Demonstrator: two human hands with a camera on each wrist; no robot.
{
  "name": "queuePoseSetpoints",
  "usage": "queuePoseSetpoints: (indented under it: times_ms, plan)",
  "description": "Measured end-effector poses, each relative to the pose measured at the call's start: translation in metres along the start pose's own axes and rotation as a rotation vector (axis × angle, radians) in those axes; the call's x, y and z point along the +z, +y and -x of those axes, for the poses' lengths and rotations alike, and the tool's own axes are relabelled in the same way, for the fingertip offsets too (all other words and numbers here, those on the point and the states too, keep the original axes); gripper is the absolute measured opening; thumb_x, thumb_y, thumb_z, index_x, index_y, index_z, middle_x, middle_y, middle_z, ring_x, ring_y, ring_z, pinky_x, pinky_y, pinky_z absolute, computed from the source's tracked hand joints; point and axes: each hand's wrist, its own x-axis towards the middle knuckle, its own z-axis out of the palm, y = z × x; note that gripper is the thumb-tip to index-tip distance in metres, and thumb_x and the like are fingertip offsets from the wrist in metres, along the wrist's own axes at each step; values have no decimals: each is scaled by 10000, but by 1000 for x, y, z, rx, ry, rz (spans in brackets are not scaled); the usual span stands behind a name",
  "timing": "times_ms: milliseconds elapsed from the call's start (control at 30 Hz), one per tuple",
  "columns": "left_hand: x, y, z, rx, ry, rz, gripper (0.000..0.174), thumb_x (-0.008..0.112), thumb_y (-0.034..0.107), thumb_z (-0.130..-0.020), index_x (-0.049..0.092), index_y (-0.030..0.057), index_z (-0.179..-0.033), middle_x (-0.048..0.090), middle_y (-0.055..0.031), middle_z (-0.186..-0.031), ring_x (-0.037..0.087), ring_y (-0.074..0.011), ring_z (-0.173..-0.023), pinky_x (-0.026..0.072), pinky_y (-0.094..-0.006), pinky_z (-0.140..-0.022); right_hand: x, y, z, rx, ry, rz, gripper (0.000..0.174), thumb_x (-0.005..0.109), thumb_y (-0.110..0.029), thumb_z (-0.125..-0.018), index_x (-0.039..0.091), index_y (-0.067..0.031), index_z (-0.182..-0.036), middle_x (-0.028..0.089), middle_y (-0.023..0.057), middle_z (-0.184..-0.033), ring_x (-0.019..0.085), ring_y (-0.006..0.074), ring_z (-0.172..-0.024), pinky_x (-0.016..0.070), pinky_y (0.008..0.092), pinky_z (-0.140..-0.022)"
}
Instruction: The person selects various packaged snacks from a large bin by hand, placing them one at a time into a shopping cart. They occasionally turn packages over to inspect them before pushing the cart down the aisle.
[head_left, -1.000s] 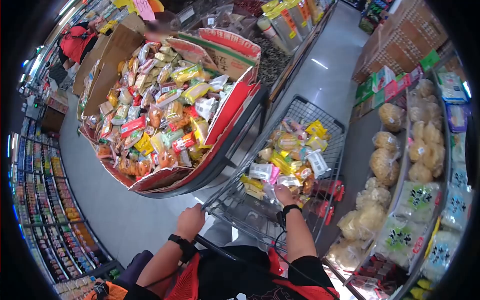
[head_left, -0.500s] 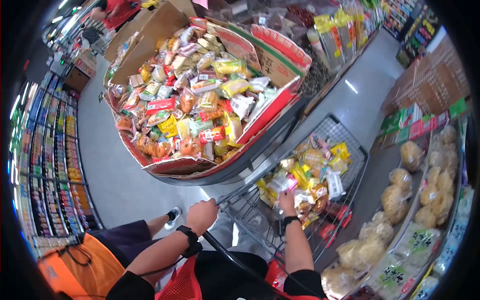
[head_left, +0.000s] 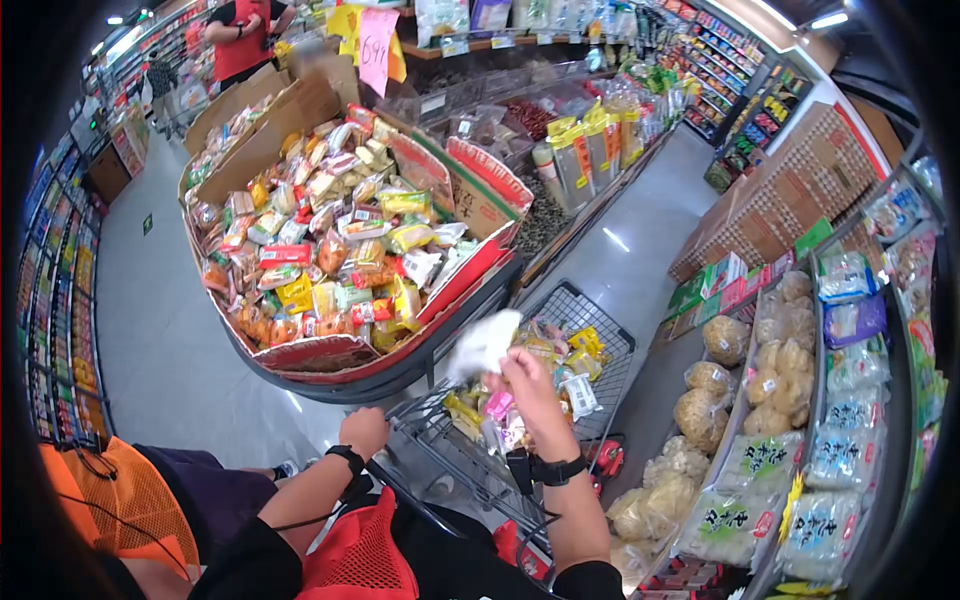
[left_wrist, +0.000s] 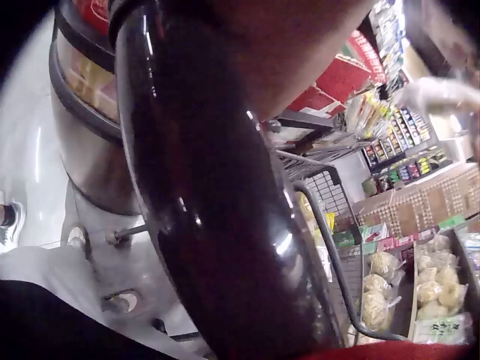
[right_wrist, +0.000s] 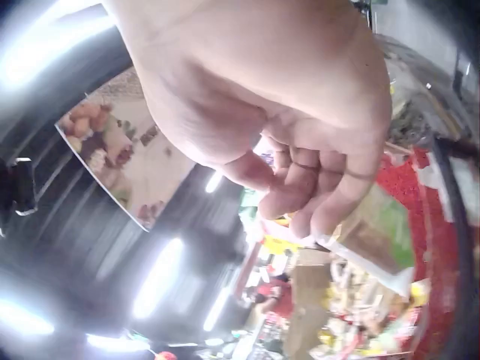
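My left hand [head_left: 365, 432] grips the black handle bar [left_wrist: 217, 195] of a wire shopping cart [head_left: 628, 352]. That glossy bar fills much of the left wrist view, with part of the hand above it. Over the near side of the cart, my right hand [head_left: 530, 390] pinches a white snack packet [head_left: 485, 345], blurred in the head view. In the right wrist view the fingers [right_wrist: 296, 184] curl at one end of the packet. Below lie several wrapped snacks [head_left: 582, 396] in yellow, pink and white inside the basket.
A cardboard-walled bin [head_left: 480, 285] heaped with wrapped snacks stands left of the cart. On the right, a shelf holds bagged round goods [head_left: 703, 415] and white packets [head_left: 750, 465]. A person in an orange vest [head_left: 125, 495] is close on the left; another in red [head_left: 240, 45] stands behind the bin.
My right hand has risen from among the snacks in the cart, bringing up the white packet. My left hand stays on the handle. The head view has tilted up and shifted.
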Motion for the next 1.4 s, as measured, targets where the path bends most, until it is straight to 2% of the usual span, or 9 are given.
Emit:
queuePoseSetpoints:
  times_ms: [167,367,467,533,667,767,900,967,1400]
  plan:
    - [-4,2,10,-1,-18,31,265,620,269,-869,740,71,-997,721,-233,-1024,704,-416,-958,570,-505,-850,28,-67,16,-244,-43,-5,269,516,-180,-1059,603,-1,-1240,709,74,-1021,671,153,-993,543,305,-883]
    - [-1,-2,19,28,37,39,305,606,330,-890,703,83,-1039,724,-223,-1000,704,-422,-938,566,-525,-838,-74,127,28,82,-132,378,203,544,-168,-1001,682,-27,-1046,682,12,-917,616,95,-833,501,265,-729]
    - [-5,-8,32,87,113,100,287,619,331,-876,686,93,-1023,721,-222,-901,697,-440,-853,561,-540,-776,-170,264,69,308,6,644,329,583,-252,-966,682,51,-1047,694,59,-892,640,162,-810,516,318,-729]
    - [1,-16,38,82,161,144,283,632,341,-862,694,103,-1002,721,-211,-861,692,-442,-809,558,-537,-734,-212,307,99,433,87,712,357,574,-317,-930,712,12,-951,715,216,-900,688,374,-907,520,462,-837]
    - [-5,-12,45,12,140,163,298,607,327,-870,716,110,-1042,729,-215,-911,701,-432,-858,563,-538,-781,-261,348,140,561,123,1057,646,577,-613,-918,719,4,-1046,690,280,-1100,644,435,-1092,489,496,-934]
    - [-8,-8,41,1,108,120,311,608,341,-868,713,110,-1047,731,-213,-911,706,-422,-859,567,-528,-779,-247,352,142,579,187,1050,422,512,-324,-946,732,36,-964,713,276,-1010,698,400,-984,530,470,-856]
    - [-5,-9,36,10,116,93,319,616,361,-866,714,120,-1050,732,-206,-892,710,-412,-856,568,-522,-774,-277,463,116,507,-9,801,505,556,-456,-947,699,2,-1105,723,207,-1090,686,318,-1051,520,441,-893]
    - [-8,-7,38,6,128,108,318,620,364,-860,716,122,-1042,733,-194,-882,707,-409,-839,564,-522,-764,-265,449,111,548,-109,1179,565,554,-540,-937,663,-57,-1209,699,184,-1167,650,310,-1118,497,440,-927]
    - [-5,-9,28,-61,61,114,318,614,395,-860,714,117,-975,722,-167,-811,695,-414,-782,561,-519,-733,-134,298,75,964,-135,1373,463,441,-342,-1020,558,-146,-1424,501,108,-1481,413,297,-1396,306,519,-1161]
